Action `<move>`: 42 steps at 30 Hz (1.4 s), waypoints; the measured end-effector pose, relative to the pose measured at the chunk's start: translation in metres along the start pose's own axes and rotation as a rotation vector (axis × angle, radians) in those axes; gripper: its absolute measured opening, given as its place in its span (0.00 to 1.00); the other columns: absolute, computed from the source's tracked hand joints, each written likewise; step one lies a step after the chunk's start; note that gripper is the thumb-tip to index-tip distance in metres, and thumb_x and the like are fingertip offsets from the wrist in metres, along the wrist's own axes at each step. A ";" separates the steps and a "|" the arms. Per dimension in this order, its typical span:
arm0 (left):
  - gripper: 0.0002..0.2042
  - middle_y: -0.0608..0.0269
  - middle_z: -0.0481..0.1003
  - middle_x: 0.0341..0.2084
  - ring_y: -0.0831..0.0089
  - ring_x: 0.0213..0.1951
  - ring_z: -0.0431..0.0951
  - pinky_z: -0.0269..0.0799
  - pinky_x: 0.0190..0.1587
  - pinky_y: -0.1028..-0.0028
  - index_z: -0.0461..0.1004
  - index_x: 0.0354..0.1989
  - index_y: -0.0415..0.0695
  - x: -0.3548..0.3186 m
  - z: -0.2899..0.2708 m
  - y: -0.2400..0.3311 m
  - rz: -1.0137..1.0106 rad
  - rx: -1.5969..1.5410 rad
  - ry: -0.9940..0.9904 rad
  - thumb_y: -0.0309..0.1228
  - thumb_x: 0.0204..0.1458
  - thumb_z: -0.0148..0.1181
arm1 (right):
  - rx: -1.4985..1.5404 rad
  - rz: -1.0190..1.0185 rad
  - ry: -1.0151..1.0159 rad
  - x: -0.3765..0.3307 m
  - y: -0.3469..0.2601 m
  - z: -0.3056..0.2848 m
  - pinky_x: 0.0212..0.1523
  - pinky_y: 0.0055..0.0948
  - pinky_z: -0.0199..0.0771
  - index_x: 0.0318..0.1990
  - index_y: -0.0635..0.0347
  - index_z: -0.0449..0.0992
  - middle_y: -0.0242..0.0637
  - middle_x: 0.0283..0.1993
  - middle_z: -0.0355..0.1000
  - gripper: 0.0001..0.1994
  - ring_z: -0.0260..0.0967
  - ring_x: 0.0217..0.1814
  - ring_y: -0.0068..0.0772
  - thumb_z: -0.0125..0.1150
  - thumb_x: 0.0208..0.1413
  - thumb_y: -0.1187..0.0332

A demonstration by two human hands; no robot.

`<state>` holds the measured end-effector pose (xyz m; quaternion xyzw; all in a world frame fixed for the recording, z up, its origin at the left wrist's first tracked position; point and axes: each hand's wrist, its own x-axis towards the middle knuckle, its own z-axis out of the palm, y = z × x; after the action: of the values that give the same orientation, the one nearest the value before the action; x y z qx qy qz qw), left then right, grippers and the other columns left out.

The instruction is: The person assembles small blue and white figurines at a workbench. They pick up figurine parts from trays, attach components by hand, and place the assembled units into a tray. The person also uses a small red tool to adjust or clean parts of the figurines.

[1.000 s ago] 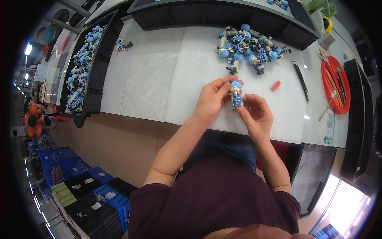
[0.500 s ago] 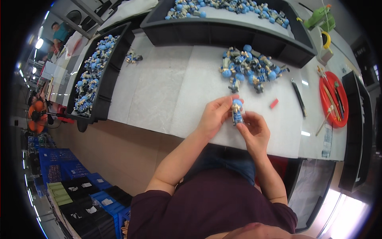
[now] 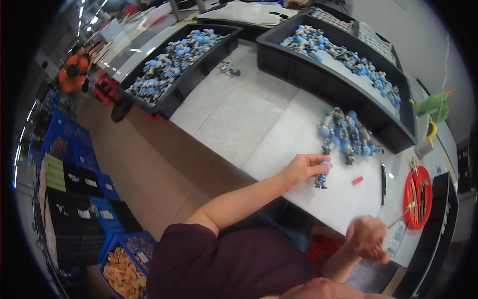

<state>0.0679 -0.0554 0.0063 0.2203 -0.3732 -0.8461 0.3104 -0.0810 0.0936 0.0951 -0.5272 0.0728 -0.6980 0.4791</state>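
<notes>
My left hand [image 3: 304, 172] pinches a small figurine [image 3: 321, 180] with a blue head and a blue-striped body, holding it upright by its head over the white table mat. My right hand [image 3: 367, 239] is raised off the table's front edge, blurred by motion, so its fingers cannot be read. Close to it, a thin stick [image 3: 400, 215] with a pale tip leans over the rim of a red dish [image 3: 426, 219]. Beyond my left hand lies a pile of similar figurines [image 3: 346, 132]. A small red block [image 3: 358, 180] lies right of the held figurine.
Two black bins hold many figurines: a left bin [image 3: 180, 92] and a far bin [image 3: 328, 74]. A loose figurine [image 3: 229, 68] lies between them. A black pen-like tool [image 3: 383, 183] sits near the red dish. A green bottle [image 3: 432, 107] stands at far right, a black tray [image 3: 432, 234] at the right edge.
My right hand has let go of the figurine and moved right, toward the red dish. My left hand now holds the figurine alone. The view has turned left.
</notes>
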 end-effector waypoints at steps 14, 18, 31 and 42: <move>0.17 0.56 0.73 0.40 0.74 0.40 0.74 0.70 0.43 0.76 0.66 0.48 0.33 0.002 0.003 0.003 -0.018 0.030 -0.011 0.26 0.49 0.57 | 0.094 -0.031 -0.457 0.025 -0.018 0.073 0.41 0.47 0.69 0.19 0.62 0.71 0.41 0.16 0.69 0.19 0.66 0.16 0.29 0.52 0.50 0.55; 0.18 0.56 0.73 0.39 0.74 0.39 0.74 0.70 0.43 0.77 0.66 0.48 0.33 0.000 0.003 0.004 -0.009 0.018 -0.005 0.26 0.49 0.58 | 0.067 -0.035 -0.436 0.023 -0.018 0.077 0.40 0.46 0.69 0.19 0.62 0.71 0.41 0.16 0.69 0.19 0.66 0.17 0.29 0.52 0.50 0.55; 0.18 0.57 0.74 0.38 0.76 0.38 0.74 0.70 0.42 0.78 0.67 0.47 0.35 -0.002 0.003 0.006 -0.031 0.031 0.017 0.27 0.48 0.59 | 0.029 -0.009 -0.424 0.022 -0.012 0.079 0.38 0.43 0.69 0.20 0.62 0.71 0.41 0.17 0.69 0.18 0.66 0.18 0.30 0.51 0.51 0.56; 0.16 0.61 0.74 0.35 0.78 0.36 0.74 0.70 0.41 0.78 0.68 0.46 0.36 0.000 0.000 0.002 -0.014 0.005 -0.019 0.27 0.48 0.59 | 0.062 0.017 -0.462 0.030 -0.007 0.079 0.36 0.41 0.68 0.21 0.61 0.72 0.41 0.18 0.69 0.17 0.66 0.20 0.31 0.51 0.51 0.56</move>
<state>0.0688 -0.0561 0.0083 0.2158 -0.3766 -0.8494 0.3002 -0.0211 0.1074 0.1539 -0.6572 -0.0557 -0.5567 0.5050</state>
